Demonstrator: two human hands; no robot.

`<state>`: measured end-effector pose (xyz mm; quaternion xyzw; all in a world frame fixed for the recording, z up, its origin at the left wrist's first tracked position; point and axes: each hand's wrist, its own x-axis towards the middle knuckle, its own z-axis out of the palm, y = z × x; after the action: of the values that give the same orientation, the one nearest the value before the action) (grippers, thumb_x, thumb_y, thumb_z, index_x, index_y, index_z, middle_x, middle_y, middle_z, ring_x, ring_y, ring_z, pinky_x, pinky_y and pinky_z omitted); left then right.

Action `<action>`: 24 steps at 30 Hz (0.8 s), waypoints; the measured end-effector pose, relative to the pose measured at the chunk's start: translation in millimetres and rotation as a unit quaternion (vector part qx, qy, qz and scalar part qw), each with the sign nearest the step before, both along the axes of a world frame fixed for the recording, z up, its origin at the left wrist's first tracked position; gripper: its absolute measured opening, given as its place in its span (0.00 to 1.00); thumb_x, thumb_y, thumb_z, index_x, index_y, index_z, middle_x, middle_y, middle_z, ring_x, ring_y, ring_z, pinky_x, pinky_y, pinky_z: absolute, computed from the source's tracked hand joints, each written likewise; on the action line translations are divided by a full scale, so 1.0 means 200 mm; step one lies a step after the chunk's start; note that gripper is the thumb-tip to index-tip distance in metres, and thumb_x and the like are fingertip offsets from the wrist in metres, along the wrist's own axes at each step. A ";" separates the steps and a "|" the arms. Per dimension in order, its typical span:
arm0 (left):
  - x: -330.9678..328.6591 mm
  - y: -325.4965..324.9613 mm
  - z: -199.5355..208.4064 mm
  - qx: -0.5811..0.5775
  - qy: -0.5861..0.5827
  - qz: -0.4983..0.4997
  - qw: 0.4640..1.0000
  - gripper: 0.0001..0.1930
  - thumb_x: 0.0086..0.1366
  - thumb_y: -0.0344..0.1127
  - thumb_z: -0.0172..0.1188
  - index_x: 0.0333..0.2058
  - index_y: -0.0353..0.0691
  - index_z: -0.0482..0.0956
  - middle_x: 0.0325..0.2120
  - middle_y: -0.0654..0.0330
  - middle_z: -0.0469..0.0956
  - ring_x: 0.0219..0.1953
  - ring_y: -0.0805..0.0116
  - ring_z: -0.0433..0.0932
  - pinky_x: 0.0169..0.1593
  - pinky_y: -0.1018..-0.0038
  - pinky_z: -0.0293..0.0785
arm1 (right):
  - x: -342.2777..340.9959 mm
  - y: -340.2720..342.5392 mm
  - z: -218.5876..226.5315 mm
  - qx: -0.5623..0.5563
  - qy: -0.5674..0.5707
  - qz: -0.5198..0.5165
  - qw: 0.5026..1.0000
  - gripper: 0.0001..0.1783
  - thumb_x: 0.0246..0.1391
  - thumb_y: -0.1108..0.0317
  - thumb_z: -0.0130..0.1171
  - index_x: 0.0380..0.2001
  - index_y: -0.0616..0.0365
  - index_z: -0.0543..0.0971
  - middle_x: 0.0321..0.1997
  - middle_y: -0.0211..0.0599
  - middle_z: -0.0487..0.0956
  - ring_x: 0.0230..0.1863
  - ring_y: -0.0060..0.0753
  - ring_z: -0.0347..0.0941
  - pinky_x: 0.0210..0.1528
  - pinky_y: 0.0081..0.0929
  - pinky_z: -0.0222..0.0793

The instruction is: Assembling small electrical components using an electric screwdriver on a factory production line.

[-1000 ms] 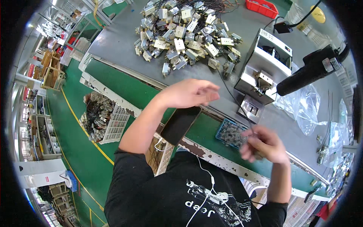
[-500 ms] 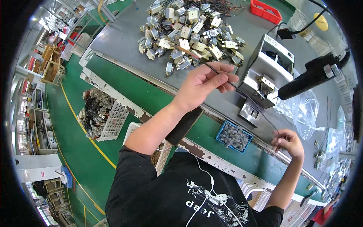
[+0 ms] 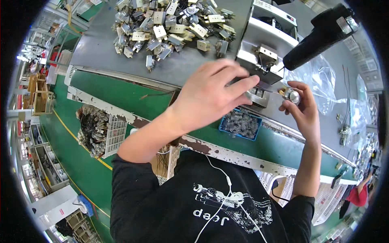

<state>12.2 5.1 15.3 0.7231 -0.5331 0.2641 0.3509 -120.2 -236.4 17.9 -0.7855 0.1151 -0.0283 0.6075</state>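
Observation:
My right hand pinches a small round metal part with a brass-coloured piece, between thumb and fingers. A thin dark wire runs left from that part to my left hand. The left fingers are curled and slightly blurred around the wire, whose loose end seems to trail out beyond the wrist. Just past the hands stands a metal box-shaped device with a fixture on its front. A black electric screwdriver slants above it, tip near the fixture.
Small metal parts with wires lie in a big pile on the grey bench. A blue basket of small grey pieces sits at the bench's near side. Clear plastic bags lie right. A white crate of wired parts stands left.
My hands have come closer together. The right hand has moved up toward the device, and its metal part now shows. The stretch of wire between the hands is shorter. The whole view has shifted.

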 end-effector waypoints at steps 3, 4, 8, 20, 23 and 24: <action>0.02 0.08 0.02 0.162 0.120 -0.124 0.972 0.15 0.53 0.34 0.70 0.42 0.52 0.86 0.26 0.69 0.80 0.28 0.66 0.79 0.33 0.70 0.76 | -0.04 -0.07 -0.01 0.041 -0.009 0.098 0.994 0.23 0.57 0.75 0.63 0.55 0.64 0.70 0.51 0.43 0.78 0.41 0.28 0.78 0.44 0.25 0.77; 0.04 0.10 0.05 0.182 0.172 -0.170 0.953 0.14 0.57 0.33 0.68 0.43 0.53 0.86 0.26 0.69 0.80 0.28 0.68 0.79 0.33 0.71 0.75 | -0.06 -0.09 0.01 0.039 -0.012 0.178 0.983 0.25 0.56 0.73 0.65 0.55 0.66 0.70 0.54 0.46 0.77 0.46 0.33 0.78 0.50 0.28 0.78; 0.11 0.14 0.12 0.321 0.137 -0.088 0.933 0.13 0.59 0.31 0.66 0.44 0.49 0.85 0.28 0.65 0.81 0.29 0.65 0.80 0.34 0.71 0.76 | 0.02 -0.02 -0.02 -0.095 0.040 0.197 0.975 0.26 0.51 0.69 0.70 0.54 0.61 0.77 0.49 0.38 0.80 0.49 0.31 0.77 0.52 0.30 0.74; 0.29 0.11 -0.05 0.349 0.190 -0.039 0.917 0.09 0.62 0.38 0.64 0.38 0.42 0.84 0.28 0.56 0.79 0.32 0.58 0.79 0.36 0.65 0.75 | 0.15 0.11 -0.29 -0.349 -0.150 0.043 0.924 0.21 0.45 0.68 0.72 0.45 0.54 0.82 0.38 0.38 0.81 0.41 0.41 0.76 0.46 0.35 0.73; 0.31 0.11 -0.06 0.385 0.166 -0.005 0.908 0.10 0.63 0.40 0.62 0.38 0.43 0.84 0.30 0.57 0.80 0.35 0.56 0.80 0.38 0.62 0.75 | 0.17 0.14 -0.32 -0.401 -0.159 0.040 0.901 0.21 0.44 0.66 0.73 0.45 0.51 0.82 0.39 0.36 0.82 0.43 0.39 0.77 0.46 0.34 0.73; 0.31 0.10 -0.07 0.366 0.171 -0.016 0.915 0.09 0.63 0.40 0.62 0.38 0.43 0.84 0.30 0.57 0.80 0.35 0.56 0.80 0.39 0.63 0.75 | 0.17 0.14 -0.34 -0.415 -0.184 0.028 0.890 0.21 0.44 0.66 0.73 0.45 0.51 0.82 0.41 0.36 0.83 0.45 0.39 0.78 0.47 0.34 0.73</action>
<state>74.4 26.0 2.2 0.8263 -0.5359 -0.0831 0.1523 -86.0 -208.1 -50.5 -0.9497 -0.0429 -0.2006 0.2367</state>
